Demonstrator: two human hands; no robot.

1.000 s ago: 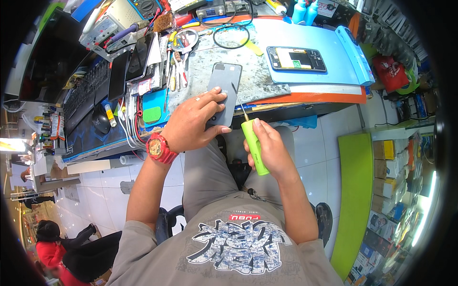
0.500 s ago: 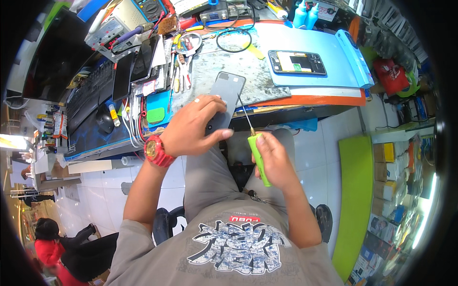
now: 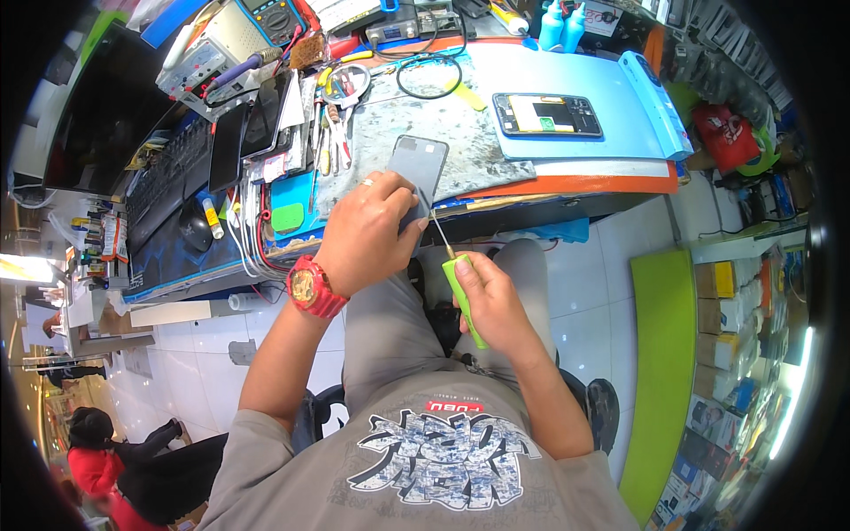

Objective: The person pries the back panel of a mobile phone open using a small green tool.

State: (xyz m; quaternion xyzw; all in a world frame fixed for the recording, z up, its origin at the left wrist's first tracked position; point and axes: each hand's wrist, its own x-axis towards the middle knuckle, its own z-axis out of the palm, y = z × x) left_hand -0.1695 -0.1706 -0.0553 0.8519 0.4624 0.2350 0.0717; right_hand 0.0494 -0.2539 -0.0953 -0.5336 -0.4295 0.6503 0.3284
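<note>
My left hand point(image 3: 370, 232), with a red watch on the wrist, holds a grey phone point(image 3: 416, 166) flat against the worn grey mat point(image 3: 478, 142) at the bench's front edge. My right hand point(image 3: 492, 303) grips a green-handled screwdriver point(image 3: 463, 292). Its thin metal shaft points up to the phone's lower right edge, close to my left fingers. The phone's lower part is hidden under my left hand.
An opened phone point(image 3: 547, 115) lies on the blue mat point(image 3: 620, 106) to the right. Tweezers, cables, a multimeter point(image 3: 232, 35) and dark phones point(image 3: 248, 133) crowd the left of the bench. Blue bottles point(image 3: 561, 26) stand at the back. A green shelf point(image 3: 660, 372) is at right.
The phone and my left hand sit slightly further right and lower in view. The screwdriver tip has come up against the phone's lower right edge.
</note>
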